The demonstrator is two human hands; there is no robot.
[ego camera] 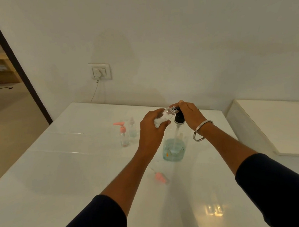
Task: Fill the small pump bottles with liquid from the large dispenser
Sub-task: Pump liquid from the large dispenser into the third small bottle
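1. Holding a small clear bottle (163, 117) in my left hand (150, 131), I have it tipped on its side with its open neck pushed up against the spout of the big dispenser (173, 143). The fingers are wrapped firmly around the bottle's body.
2. My right hand (191, 115) sits on top of the dispenser's black pump head (179, 118), fingers curled over it and pressing on it, a metal bangle (202, 130) loose on that wrist.
3. The dispenser stands on the white table (61, 172), toward the far edge and a little right of the middle. Blue-green liquid fills only its lower part, so there is some left to draw.
4. I judge this bottle to be mid-fill: it looks whitish inside, but I cannot tell how much liquid it holds.
5. Two more small bottles stand close together to the left of the dispenser, nearer the far left corner: one with a pink pump (122, 134) and one with a clear top (132, 127). Both have their tops on. The clear-topped one shows a blue-green tint low down; how full the pink one is I cannot make out.
6. A loose pink pump top (161, 177) lies on the table nearer my edge, just in front of the dispenser. I take it to belong to the bottle in my hand, so screwing it back on is left to do.
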